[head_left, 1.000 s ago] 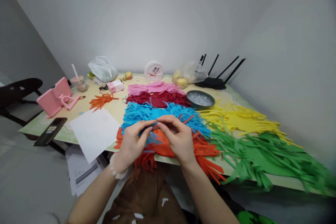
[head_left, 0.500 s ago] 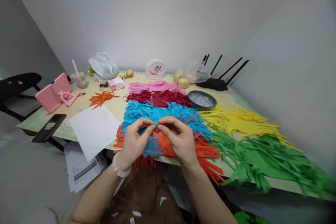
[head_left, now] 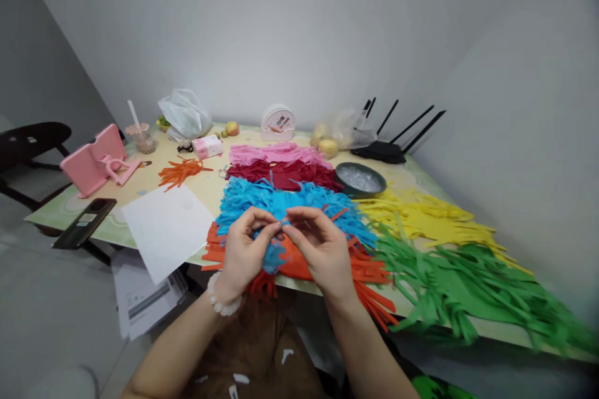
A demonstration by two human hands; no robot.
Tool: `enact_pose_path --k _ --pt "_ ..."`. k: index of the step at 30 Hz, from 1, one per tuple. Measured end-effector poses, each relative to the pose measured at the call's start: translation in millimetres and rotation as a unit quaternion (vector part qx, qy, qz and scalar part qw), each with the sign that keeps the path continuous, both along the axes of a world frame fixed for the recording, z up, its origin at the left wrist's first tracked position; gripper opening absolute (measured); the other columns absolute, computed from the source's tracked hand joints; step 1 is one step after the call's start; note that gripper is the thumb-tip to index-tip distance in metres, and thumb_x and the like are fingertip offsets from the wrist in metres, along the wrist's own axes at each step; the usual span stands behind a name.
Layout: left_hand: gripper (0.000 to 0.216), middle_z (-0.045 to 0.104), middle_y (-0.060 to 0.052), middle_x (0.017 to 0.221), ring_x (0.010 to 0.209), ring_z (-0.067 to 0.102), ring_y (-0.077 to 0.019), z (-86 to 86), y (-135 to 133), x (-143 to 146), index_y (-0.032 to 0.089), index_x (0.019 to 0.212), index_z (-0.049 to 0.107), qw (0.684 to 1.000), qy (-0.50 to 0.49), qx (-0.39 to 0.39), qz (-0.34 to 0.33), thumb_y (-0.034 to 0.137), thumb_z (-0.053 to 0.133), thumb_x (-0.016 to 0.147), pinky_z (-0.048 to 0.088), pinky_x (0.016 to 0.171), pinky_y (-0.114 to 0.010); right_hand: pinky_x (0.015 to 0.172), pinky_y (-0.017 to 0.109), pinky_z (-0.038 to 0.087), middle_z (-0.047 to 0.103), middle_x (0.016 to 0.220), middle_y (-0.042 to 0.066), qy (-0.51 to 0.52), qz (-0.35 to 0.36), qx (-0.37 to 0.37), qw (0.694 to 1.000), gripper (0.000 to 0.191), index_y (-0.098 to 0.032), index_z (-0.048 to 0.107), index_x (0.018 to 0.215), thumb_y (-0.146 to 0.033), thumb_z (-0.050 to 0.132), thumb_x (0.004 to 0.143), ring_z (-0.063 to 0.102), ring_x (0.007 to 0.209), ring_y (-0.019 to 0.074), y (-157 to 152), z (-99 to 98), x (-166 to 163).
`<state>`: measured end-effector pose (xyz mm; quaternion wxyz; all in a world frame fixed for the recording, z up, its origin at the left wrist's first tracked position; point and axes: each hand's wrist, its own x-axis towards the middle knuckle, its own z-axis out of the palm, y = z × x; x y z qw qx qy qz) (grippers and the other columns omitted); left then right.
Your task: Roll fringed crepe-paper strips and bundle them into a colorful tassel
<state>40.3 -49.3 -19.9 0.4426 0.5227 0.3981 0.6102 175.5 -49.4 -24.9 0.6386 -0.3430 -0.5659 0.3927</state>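
My left hand (head_left: 248, 252) is closed in a pinch on a blue paper tassel (head_left: 274, 257), whose soft fringe hangs below the fingers. Opposite it, my right hand (head_left: 322, 249) also pinches, thumb and forefinger meeting the tassel's top end beside the left fingertips; the fine detail there is too small to make out. Under both hands lie orange fringed strips (head_left: 297, 267), and just beyond them a pile of bright blue fringed paper (head_left: 285, 199).
Dark red (head_left: 294, 173) and pink fringes (head_left: 281, 153) lie farther back. A dark bowl (head_left: 360, 179) stands right of them, near yellow (head_left: 425, 215) and green fringes (head_left: 477, 283). To the left are a white sheet (head_left: 168, 227), a phone (head_left: 85, 222) and a pink stand (head_left: 100, 162).
The fingertips of my right hand have shifted slightly at the tassel's top. The blue tassel hangs a little higher, and the camera view has moved slightly.
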Motion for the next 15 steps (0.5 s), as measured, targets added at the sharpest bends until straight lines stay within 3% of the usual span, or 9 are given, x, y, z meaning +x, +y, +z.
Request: enact_pose_path --k 6,12,15 --pt "0.012 0.074 -0.002 0.076 0.068 0.071 -0.0136 -3.8 0.0 -4.2 0.016 0.086 0.069 0.999 -0.021 -0.008 -0.029 0.023 0.075 0.078 0.055 0.066 -0.021 0.068 0.024 0.055 0.068 0.086 0.001 -0.055 0.062 -0.023 0.996 0.004 -0.022 0.074 0.083 -0.024 0.076 0.081 0.065 0.076 0.0154 6.2 12.5 13.1" --pt "0.010 0.077 -0.003 0.081 0.073 0.074 -0.0160 -8.3 -3.0 -5.3 0.017 0.088 0.069 1.000 0.000 0.026 -0.009 0.024 0.074 0.081 0.058 0.070 -0.023 0.067 0.026 0.053 0.068 0.079 0.001 -0.035 0.155 -0.101 0.982 0.014 -0.021 0.074 0.081 -0.032 0.081 0.077 0.064 0.073 0.0164 12.9 15.5 16.4" --pt "0.016 0.078 -0.005 0.093 0.085 0.075 -0.0179 -9.6 -3.9 -8.0 0.018 0.096 0.070 0.998 0.043 0.042 -0.014 0.025 0.074 0.082 0.058 0.077 -0.024 0.067 0.025 0.051 0.068 0.081 0.001 -0.054 0.119 -0.088 0.987 0.013 -0.021 0.074 0.081 -0.032 0.080 0.077 0.063 0.074 0.0156 12.9 17.8 17.2"
